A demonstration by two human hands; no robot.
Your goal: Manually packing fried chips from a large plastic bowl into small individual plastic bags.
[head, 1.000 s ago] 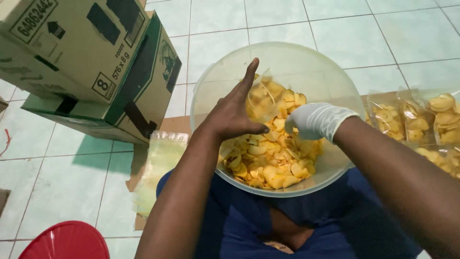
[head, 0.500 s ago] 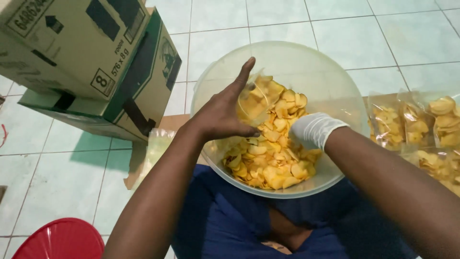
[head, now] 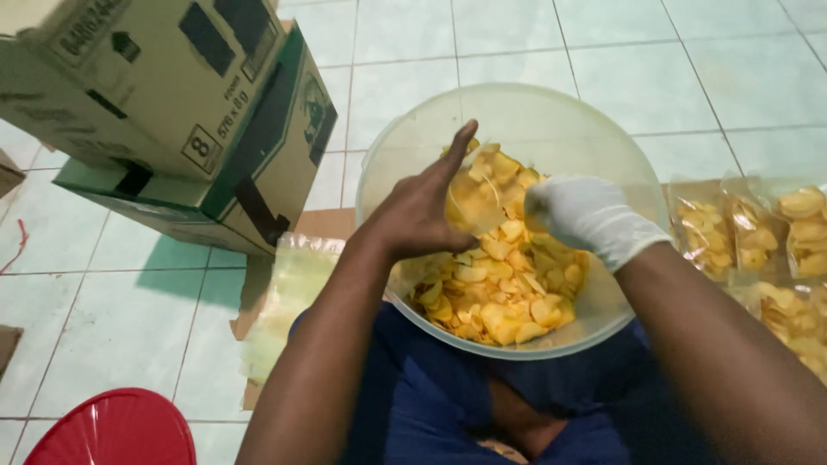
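A big translucent plastic bowl [head: 551,112] rests on my lap, tilted toward me, with a heap of yellow chips [head: 500,293] in its near half. My bare left hand [head: 413,211] holds a small clear plastic bag [head: 472,200] open over the heap; some chips sit inside it. My right hand [head: 586,215], in a white glove, is closed and pressed against the bag's mouth. Whether it has chips in its fingers is hidden.
Stacked cardboard boxes [head: 172,112] stand at the left on the tiled floor. A pile of empty clear bags [head: 289,293] lies on flat cardboard beside my left arm. Filled chip bags [head: 775,250] lie at the right. A red plastic stool [head: 112,430] is at the bottom left.
My gloved right hand has come up from the chip heap to the mouth of the bag. My left hand has kept the bag in about the same place.
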